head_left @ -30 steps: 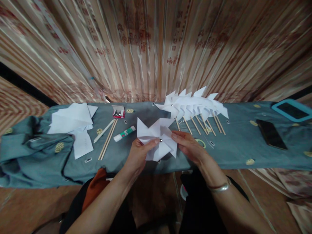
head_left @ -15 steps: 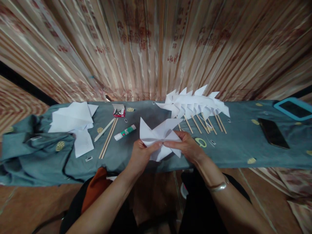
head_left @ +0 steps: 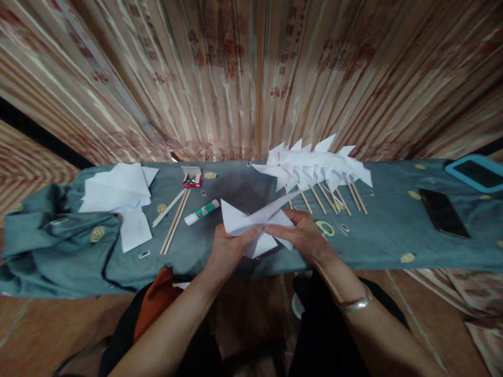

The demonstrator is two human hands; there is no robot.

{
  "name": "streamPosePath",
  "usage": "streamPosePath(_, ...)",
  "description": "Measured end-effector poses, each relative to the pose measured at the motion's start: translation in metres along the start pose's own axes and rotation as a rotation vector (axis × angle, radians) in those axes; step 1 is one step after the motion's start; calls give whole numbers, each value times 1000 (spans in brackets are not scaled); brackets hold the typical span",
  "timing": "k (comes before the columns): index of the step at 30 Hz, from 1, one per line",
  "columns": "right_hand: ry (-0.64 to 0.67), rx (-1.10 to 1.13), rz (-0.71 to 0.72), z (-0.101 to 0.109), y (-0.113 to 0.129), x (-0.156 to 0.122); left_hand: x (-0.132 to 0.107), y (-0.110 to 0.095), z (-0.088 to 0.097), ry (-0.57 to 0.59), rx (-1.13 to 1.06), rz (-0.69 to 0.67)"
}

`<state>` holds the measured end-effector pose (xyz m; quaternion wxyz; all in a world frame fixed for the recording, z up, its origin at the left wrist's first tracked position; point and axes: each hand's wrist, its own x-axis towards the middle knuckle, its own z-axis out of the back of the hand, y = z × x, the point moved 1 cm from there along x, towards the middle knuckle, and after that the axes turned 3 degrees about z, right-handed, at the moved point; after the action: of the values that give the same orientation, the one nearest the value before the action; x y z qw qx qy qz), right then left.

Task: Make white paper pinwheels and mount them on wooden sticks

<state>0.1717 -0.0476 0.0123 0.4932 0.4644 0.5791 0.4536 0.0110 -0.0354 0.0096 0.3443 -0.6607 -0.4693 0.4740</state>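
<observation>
A white paper pinwheel (head_left: 239, 219) is held over the near middle of the cloth-covered table (head_left: 381, 241). It is pinched narrowly at its centre by the thumbs of the left hand (head_left: 227, 247) and the right hand (head_left: 306, 236), apparently so that its folds are kept together. The table's near edge is crossed by both forearms. On the left, a glue stick (head_left: 201, 212) is laid close; an open box (head_left: 193, 184) of metal pieces and two wooden sticks (head_left: 172, 222) are set beyond, probably for easy reach. On the far right, stick-mounted pinwheels (head_left: 314, 162) are overlapped, perhaps to save room. Movement is bounded by the curtain (head_left: 236, 104) at the far edge; wider cloth is offered toward the smartphone (head_left: 443, 212).
</observation>
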Motion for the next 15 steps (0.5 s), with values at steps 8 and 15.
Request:
streamPosePath(8,4,-30,18,1,-1,-1,-1,-3,0,-12,11,46)
streamPosePath(15,-5,-25,21,1,1,-1,-2,-4,-1,0,26,33)
